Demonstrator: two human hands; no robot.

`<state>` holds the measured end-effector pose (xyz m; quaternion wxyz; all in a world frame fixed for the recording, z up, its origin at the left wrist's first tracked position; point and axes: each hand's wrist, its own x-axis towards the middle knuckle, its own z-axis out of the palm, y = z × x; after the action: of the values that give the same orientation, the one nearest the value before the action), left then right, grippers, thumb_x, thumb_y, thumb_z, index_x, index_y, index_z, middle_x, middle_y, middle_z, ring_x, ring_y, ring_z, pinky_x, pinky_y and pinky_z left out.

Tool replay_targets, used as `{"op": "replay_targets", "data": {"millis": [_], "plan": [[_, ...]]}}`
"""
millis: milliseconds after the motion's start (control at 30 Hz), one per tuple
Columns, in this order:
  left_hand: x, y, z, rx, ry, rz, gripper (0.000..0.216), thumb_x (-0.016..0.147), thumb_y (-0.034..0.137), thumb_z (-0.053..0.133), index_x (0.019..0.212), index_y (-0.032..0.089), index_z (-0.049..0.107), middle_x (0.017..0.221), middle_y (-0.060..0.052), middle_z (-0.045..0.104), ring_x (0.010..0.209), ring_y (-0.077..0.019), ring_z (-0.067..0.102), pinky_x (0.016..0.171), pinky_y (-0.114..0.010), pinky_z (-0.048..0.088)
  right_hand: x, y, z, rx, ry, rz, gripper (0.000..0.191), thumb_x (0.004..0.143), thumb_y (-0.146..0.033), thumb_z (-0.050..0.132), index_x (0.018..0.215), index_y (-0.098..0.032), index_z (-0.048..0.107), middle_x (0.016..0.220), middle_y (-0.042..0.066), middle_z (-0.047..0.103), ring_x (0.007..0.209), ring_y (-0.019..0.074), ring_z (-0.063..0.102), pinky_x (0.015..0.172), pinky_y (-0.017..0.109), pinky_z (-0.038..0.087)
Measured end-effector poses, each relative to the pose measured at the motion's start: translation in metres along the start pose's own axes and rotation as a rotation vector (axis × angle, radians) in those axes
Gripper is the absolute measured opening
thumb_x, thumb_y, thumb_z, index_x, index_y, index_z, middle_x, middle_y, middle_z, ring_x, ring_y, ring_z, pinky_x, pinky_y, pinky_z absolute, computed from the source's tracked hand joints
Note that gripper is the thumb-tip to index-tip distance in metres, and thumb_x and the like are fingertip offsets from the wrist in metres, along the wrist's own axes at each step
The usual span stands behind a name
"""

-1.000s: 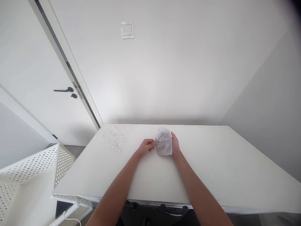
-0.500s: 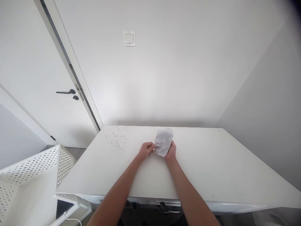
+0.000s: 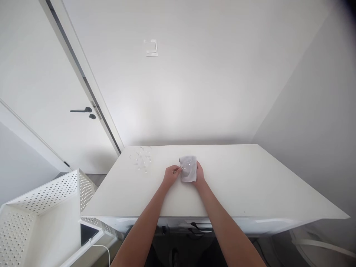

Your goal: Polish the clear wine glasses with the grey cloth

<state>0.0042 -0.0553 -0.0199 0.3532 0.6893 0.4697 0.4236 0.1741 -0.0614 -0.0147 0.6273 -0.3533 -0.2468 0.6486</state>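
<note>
My left hand (image 3: 171, 175) is closed in a pinch on the stem of a clear wine glass (image 3: 184, 167) held over the white table (image 3: 250, 185). My right hand (image 3: 199, 173) is wrapped round a pale grey cloth (image 3: 189, 168) that covers the glass bowl. The two hands sit close together near the table's middle. Most of the glass is hidden inside the cloth.
Several clear glasses (image 3: 141, 159) stand grouped at the table's far left corner. A white perforated metal shelf (image 3: 41, 207) stands left of the table. A door with a dark handle (image 3: 82, 110) is behind it. A light switch (image 3: 151, 48) is on the wall.
The cloth has turned around the glass and now hangs more squarely under my right hand. The camera view shifted back and to the right.
</note>
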Motion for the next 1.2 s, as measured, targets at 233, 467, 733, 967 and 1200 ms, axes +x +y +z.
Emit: {"op": "replay_targets", "data": {"millis": [233,467,733,967,1200], "plan": [[-0.001,0.004,-0.002,-0.049,-0.052,-0.071,0.042,0.088,0.052,0.057,0.083,0.015,0.076,0.071,-0.002,0.063,0.062,-0.0136,0.048,0.062,-0.027,0.040,0.007,0.002,0.000,-0.009,-0.012,-0.003,0.039,0.077,-0.062,0.064,0.076,-0.024,0.056,0.068,0.000,0.065,0.066,0.0224,0.063,0.062,0.037,0.053],[-0.003,0.007,-0.004,-0.108,-0.118,-0.042,0.038,0.087,0.050,0.060,0.081,0.016,0.075,0.073,-0.002,0.064,0.068,-0.0142,0.050,0.069,-0.028,0.041,0.007,0.006,-0.006,-0.002,0.072,0.011,0.031,0.074,-0.051,0.067,0.074,-0.024,0.052,0.064,-0.003,0.061,0.060,0.0197,0.060,0.061,0.036,0.052],[-0.001,0.005,-0.002,-0.106,-0.101,-0.044,0.033,0.085,0.045,0.062,0.080,0.015,0.075,0.067,-0.001,0.060,0.068,-0.0141,0.048,0.070,-0.029,0.038,0.007,0.006,-0.002,0.147,0.046,-0.062,0.029,0.081,-0.053,0.060,0.077,-0.024,0.055,0.067,0.000,0.066,0.062,0.0205,0.062,0.062,0.035,0.054],[-0.002,0.002,-0.011,-0.235,-0.173,-0.068,0.044,0.087,0.055,0.059,0.075,0.014,0.072,0.060,0.000,0.052,0.060,-0.0135,0.047,0.061,-0.028,0.036,-0.002,-0.001,0.003,0.094,-0.280,0.105,0.035,0.085,-0.052,0.055,0.094,-0.021,0.069,0.084,0.009,0.075,0.083,0.0291,0.071,0.075,0.043,0.056],[-0.001,-0.005,-0.013,-0.285,-0.176,-0.034,0.043,0.085,0.058,0.065,0.084,0.016,0.075,0.071,-0.003,0.063,0.069,-0.0152,0.054,0.064,-0.028,0.040,-0.008,-0.007,0.009,0.042,-0.330,0.113,0.055,0.084,-0.065,0.052,0.108,-0.019,0.073,0.100,0.014,0.077,0.096,0.0342,0.071,0.082,0.048,0.055]]}}
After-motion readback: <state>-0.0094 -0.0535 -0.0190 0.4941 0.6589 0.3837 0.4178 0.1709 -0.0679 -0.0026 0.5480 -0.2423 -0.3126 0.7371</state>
